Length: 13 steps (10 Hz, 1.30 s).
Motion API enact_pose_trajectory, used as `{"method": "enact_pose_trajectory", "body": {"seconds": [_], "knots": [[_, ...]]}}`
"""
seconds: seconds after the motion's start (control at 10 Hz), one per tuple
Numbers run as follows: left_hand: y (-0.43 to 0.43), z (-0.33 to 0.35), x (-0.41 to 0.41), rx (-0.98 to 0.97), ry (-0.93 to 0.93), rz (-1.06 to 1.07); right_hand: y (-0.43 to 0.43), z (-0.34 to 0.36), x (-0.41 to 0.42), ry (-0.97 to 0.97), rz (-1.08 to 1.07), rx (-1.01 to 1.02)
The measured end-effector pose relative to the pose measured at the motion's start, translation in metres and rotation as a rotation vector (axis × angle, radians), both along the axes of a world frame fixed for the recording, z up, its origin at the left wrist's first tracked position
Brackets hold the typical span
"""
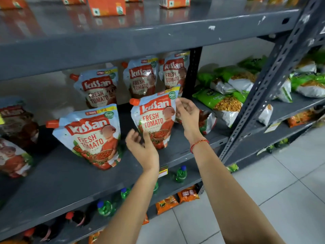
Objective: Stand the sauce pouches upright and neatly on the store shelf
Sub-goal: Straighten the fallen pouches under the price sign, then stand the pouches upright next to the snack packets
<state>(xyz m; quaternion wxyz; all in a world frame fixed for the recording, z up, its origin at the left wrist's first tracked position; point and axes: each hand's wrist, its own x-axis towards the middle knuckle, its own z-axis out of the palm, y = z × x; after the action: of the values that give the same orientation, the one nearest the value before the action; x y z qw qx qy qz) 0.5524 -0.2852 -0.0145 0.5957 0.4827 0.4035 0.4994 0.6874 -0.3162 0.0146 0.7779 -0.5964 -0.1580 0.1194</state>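
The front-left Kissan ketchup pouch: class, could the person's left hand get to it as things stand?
Probably yes. The left hand hovers open just right of the front-left Kissan ketchup pouch, with bare shelf between them and nothing blocking. The right hand is by the front-right pouch.

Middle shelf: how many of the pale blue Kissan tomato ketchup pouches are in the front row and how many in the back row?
Front row pale blue Kissan ketchup pouches: 2
Back row pale blue Kissan ketchup pouches: 3
Total: 5
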Motion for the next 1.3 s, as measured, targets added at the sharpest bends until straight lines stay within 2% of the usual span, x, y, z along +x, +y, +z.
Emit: {"method": "enact_pose_trajectory", "body": {"seconds": [0.1,0.2,0.3,0.4,0.5,0.6,0.7,0.8,0.9,1.1,1.2,1.3], "knots": [[-0.038,-0.017,0.003,0.003,0.115,-0.183,-0.017,-0.001,0.021,-0.079,-0.138,-0.050],[-0.043,-0.026,0.039,-0.098,0.269,-0.480,-0.025,-0.001,0.057,-0.186,-0.174,-0.261],[-0.029,-0.024,0.095,-0.361,0.397,-0.615,-0.014,-0.004,0.105,-0.387,-0.084,-0.637],[-0.012,-0.022,0.138,-0.651,0.248,-0.450,-0.001,-0.009,0.133,-0.403,0.154,-1.071],[0.009,-0.042,0.173,-0.761,-0.053,-0.118,0.002,-0.020,0.146,-0.310,0.329,-1.221],[-0.005,-0.012,0.175,-0.228,1.037,-0.789,0.003,-0.020,0.151,-0.074,0.301,-1.131],[-0.001,-0.011,0.170,-0.506,0.401,-0.541,0.004,-0.023,0.157,0.010,0.244,-1.007],[0.001,-0.029,0.177,-0.646,0.242,-0.347,-0.011,-0.021,0.158,0.083,0.180,-0.952],[-0.008,-0.031,0.174,-0.647,0.132,-0.278,-0.033,-0.016,0.158,0.188,0.174,-0.876],[-0.034,0.006,0.169,-0.580,-0.015,-0.279,-0.072,-0.027,0.162,0.228,0.049,-0.706],[-0.038,0.029,0.169,-0.446,-0.014,-0.307,-0.086,-0.018,0.150,0.307,-0.030,-0.512],[-0.040,0.040,0.167,-0.279,0.007,-0.356,-0.074,0.013,0.140,0.121,-0.115,-0.357]]}}
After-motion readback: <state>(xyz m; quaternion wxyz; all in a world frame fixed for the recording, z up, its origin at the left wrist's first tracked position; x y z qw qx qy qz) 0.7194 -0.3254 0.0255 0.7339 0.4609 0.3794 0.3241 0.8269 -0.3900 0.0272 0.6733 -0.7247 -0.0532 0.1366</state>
